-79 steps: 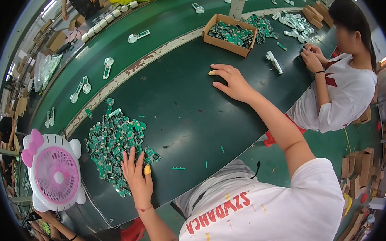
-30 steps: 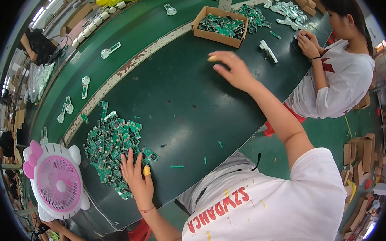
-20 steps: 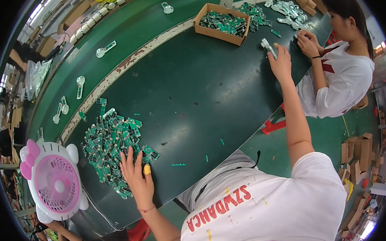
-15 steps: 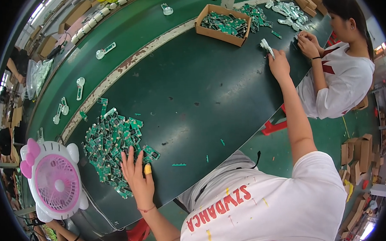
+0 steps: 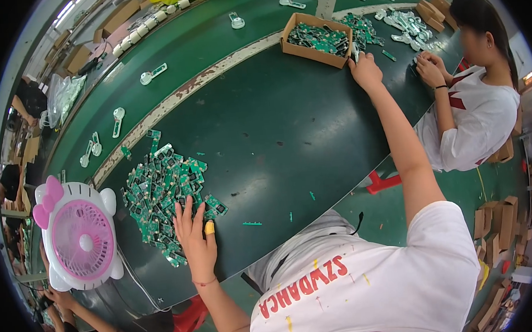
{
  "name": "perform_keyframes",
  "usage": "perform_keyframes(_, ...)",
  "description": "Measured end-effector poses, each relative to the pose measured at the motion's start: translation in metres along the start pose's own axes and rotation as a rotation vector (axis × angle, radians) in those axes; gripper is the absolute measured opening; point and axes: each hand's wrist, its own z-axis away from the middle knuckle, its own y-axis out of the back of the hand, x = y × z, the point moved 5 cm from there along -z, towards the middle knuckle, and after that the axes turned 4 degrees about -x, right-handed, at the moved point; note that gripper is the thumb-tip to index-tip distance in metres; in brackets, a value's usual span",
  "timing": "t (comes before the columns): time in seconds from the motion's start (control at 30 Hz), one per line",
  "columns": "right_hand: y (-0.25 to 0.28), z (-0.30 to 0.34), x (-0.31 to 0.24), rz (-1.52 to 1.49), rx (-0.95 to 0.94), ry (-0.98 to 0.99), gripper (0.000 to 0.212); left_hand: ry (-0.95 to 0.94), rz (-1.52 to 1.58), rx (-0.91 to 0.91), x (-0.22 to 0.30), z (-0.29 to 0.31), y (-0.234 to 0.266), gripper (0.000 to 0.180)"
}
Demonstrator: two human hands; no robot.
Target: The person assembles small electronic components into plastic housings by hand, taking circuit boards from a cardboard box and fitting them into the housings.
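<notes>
At the front right edge of a heap of small green circuit boards (image 5: 165, 186), my left hand (image 5: 196, 239) rests with its fingers spread and nothing held. Its thumb wears a yellow wrap (image 5: 209, 228). My right arm reaches far across the bench. The right hand (image 5: 367, 72) is closed around a pale key-shaped plastic piece (image 5: 355, 51), mostly hidden by the fingers, beside the right end of an open cardboard box (image 5: 315, 56). More green boards fill that box, and others lie loose to its right.
A pink and white fan (image 5: 84, 241) stands left of the boards. Key-shaped pieces lie spaced along the green belt (image 5: 193, 43) beyond the painted rail (image 5: 210, 71). A co-worker (image 5: 480, 113) sits at the right near a pile of such pieces (image 5: 409, 26). Thin green strips (image 5: 252, 223) dot the bench.
My right hand has moved left and away from me to the box's end, carrying the key-shaped piece. The left hand keeps its place by the heap. The whole view has shifted slightly.
</notes>
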Motion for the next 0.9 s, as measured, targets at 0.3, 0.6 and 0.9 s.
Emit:
perform_keyframes(0.3, 0.066, -0.032, -0.012, -0.159, 0.041, 0.330, 0.046, 0.022, 0.003, -0.021, -0.001, -0.004, 0.001, 0.039)
perform_keyframes(0.6, 0.034, -0.147, -0.110, -0.387, -0.149, 0.478, 0.035, 0.027, 0.004, -0.044, -0.005, -0.009, -0.006, 0.039)
perform_keyframes(0.9, -0.060, -0.286, -0.160, 0.146, -0.312, 0.413, 0.039, -0.019, -0.135, 0.070, -0.003, -0.005, 0.008, 0.039)
